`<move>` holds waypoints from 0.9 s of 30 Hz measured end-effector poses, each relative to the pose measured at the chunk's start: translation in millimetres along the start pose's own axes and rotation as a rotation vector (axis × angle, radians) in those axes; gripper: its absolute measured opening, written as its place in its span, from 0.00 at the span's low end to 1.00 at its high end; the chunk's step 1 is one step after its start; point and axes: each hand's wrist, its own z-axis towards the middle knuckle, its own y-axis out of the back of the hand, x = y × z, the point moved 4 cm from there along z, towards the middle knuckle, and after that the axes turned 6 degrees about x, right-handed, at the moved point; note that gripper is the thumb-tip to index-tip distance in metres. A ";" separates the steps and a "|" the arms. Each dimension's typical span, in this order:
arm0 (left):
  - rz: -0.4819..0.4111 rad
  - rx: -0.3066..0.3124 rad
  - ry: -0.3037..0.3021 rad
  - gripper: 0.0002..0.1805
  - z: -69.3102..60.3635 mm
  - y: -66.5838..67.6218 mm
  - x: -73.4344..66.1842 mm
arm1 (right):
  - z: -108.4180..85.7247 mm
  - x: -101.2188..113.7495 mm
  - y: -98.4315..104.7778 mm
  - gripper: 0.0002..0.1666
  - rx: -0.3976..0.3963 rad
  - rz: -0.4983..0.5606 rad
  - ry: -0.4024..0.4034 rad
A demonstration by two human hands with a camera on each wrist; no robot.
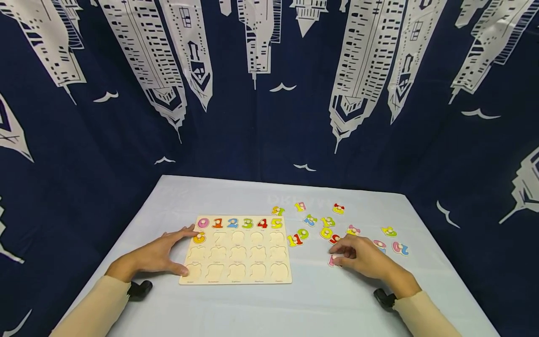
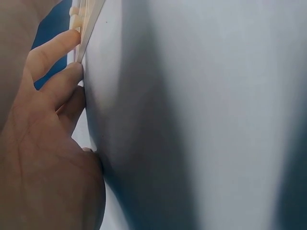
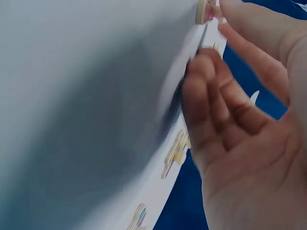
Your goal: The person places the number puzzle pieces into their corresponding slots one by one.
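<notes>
A wooden number puzzle board (image 1: pixel 237 284) lies flat on the table. Its top row holds coloured pieces 0 to 5, and a yellow-orange piece (image 1: pixel 199 239) sits at the left of the second row; the other recesses show bare wood. My left hand (image 1: pixel 157 252) rests at the board's left edge, fingers spread, thumb by the near corner. In the left wrist view, fingertips touch the board's edge (image 2: pixel 91 31). Right of the board, my right hand (image 1: pixel 364 257) pinches a pink puzzle piece (image 1: pixel 331 260) by thumb and index finger. The right wrist view shows that piece's edge (image 3: pixel 200 12); its number is partly hidden.
Several loose number pieces lie right of and behind the board, among them a red-and-yellow one (image 1: pixel 338 208), a green-and-yellow one (image 1: pixel 389 231) and a pink-and-blue one (image 1: pixel 400 248). The white-covered table (image 1: pixel 236 311) ends at a dark blue patterned curtain (image 1: pixel 252 131).
</notes>
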 end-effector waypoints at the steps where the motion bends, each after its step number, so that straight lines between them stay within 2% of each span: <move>1: -0.001 0.000 -0.002 0.63 0.0 0.0 -0.1 | -0.1 -1.0 0.0 0.09 0.013 0.012 0.000; 4: -0.006 0.001 -0.007 0.63 0.0 -0.1 -0.2 | -0.3 -3.2 -0.9 0.09 0.047 0.046 -0.004; 8: -0.006 -0.001 -0.012 0.63 0.3 0.0 0.1 | 0.7 -0.4 -2.1 0.08 0.055 0.057 0.027; 16: -0.007 0.002 -0.008 0.64 -1.4 0.3 -0.3 | 13.3 18.7 -9.9 0.08 -0.041 0.053 0.050; 21: -0.002 0.001 -0.013 0.64 -2.0 0.7 0.1 | 34.8 42.1 -20.9 0.09 -0.085 0.069 0.075; 27: -0.002 0.002 -0.024 0.63 0.5 -0.2 1.7 | 68.0 85.1 -36.9 0.07 -0.100 0.101 0.142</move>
